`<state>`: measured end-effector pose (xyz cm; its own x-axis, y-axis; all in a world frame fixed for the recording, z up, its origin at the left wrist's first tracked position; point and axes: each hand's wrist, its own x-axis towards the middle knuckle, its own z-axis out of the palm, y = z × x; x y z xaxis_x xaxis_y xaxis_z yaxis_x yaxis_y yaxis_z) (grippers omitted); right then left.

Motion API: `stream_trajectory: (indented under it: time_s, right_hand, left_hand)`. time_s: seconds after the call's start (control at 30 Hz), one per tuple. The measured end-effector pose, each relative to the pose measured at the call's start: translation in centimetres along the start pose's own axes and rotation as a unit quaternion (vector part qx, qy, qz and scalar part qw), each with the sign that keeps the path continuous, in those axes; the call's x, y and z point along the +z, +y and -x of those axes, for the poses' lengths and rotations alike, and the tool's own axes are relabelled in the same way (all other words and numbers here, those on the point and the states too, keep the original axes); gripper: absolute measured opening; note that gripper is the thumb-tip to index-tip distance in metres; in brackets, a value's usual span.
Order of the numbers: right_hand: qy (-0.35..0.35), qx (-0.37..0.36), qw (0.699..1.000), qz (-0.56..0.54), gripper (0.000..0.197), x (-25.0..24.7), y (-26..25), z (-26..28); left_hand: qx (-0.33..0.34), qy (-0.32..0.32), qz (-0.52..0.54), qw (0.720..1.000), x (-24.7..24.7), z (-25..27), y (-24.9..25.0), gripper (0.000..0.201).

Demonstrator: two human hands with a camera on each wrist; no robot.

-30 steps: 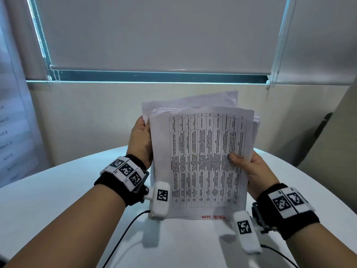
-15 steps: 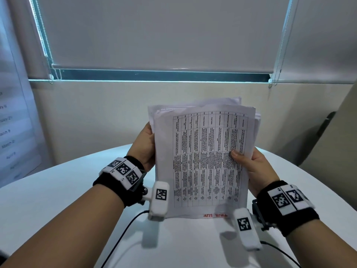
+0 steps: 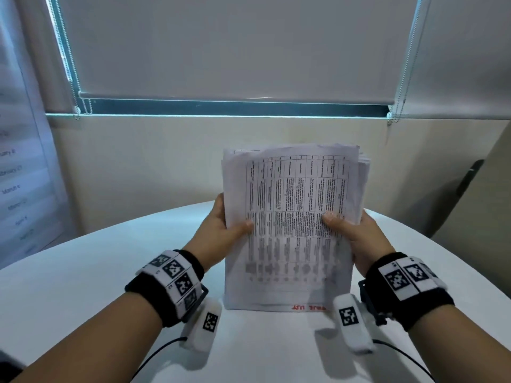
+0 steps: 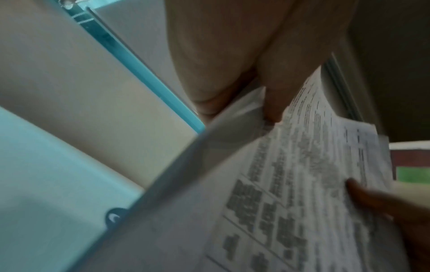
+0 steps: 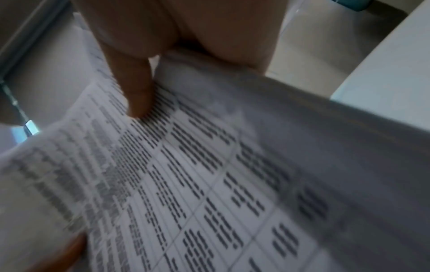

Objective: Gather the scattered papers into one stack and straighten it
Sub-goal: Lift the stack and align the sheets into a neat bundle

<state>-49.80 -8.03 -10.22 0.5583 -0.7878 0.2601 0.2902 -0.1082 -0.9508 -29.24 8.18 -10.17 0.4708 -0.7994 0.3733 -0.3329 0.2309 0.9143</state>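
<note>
A stack of white papers [image 3: 290, 230] stands upright on its bottom edge on the round white table [image 3: 83, 272], its front sheet printed with a table of text. My left hand [image 3: 221, 230] grips the stack's left side, thumb on the front sheet. My right hand [image 3: 351, 233] grips the right side the same way. The top edges are nearly level, with a few sheet edges sticking out at the upper right. The left wrist view shows my thumb on the paper stack [image 4: 291, 184]. In the right wrist view my thumb presses the printed sheet [image 5: 186, 174].
A beige wall and a window with a lowered roller blind [image 3: 235, 51] lie behind the table. Bead chains [image 3: 73, 87] hang at both blind edges. A printed board [image 3: 16, 175] stands at the left. Cables [image 3: 154, 355] run from my wrist cameras across the near tabletop.
The sheets that stuck up behind the front page have dropped level with it. The stack has come down onto the table, and my left thumb has come round onto the front sheet.
</note>
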Motion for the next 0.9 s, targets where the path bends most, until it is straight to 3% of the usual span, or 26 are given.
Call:
stream_trajectory:
  time_s: [0.1, 0.17, 0.33, 0.43, 0.63, 0.7, 0.83, 0.9]
  right_hand:
    - [0.022, -0.017, 0.999, 0.043, 0.023, 0.7, -1.6, -0.3]
    - [0.044, -0.054, 0.997, 0.045, 0.014, 1.1, -2.5, -0.8]
    - [0.003, -0.088, 0.995, 0.048, 0.045, 1.4, -2.5, -0.6]
    - [0.046, -0.137, 0.988, 0.061, 0.061, 1.6, -2.5, -0.2]
    - [0.100, -0.223, 0.965, 0.100, 0.054, 3.0, -4.6, -0.6]
    - [0.101, -0.225, 0.963, 0.111, 0.062, 2.9, -4.6, -0.6]
    - [0.065, -0.158, 0.975, 0.145, 0.100, 2.7, -3.3, -0.4]
    - [0.067, -0.165, 0.975, 0.131, 0.105, 2.7, -3.6, -0.4]
  left_hand:
    - [0.051, 0.059, -0.048, 0.996, 0.8, -0.7, 1.3, 0.035]
    - [0.088, 0.078, -0.019, 0.993, 0.7, -1.1, 2.2, 0.037]
    - [0.029, 0.048, 0.054, 0.997, -0.1, -1.1, 2.4, 0.051]
    - [0.030, 0.055, 0.044, 0.997, -0.1, -1.2, 2.2, 0.056]
    - [0.074, 0.115, 0.004, 0.991, 0.8, -2.4, 3.8, 0.035]
    - [0.079, 0.114, 0.005, 0.990, 0.7, -2.5, 3.8, 0.040]
    - [-0.002, 0.087, 0.046, 0.995, 0.3, -2.3, 2.8, 0.054]
    - [-0.001, 0.099, 0.044, 0.994, 0.3, -2.4, 2.8, 0.067]
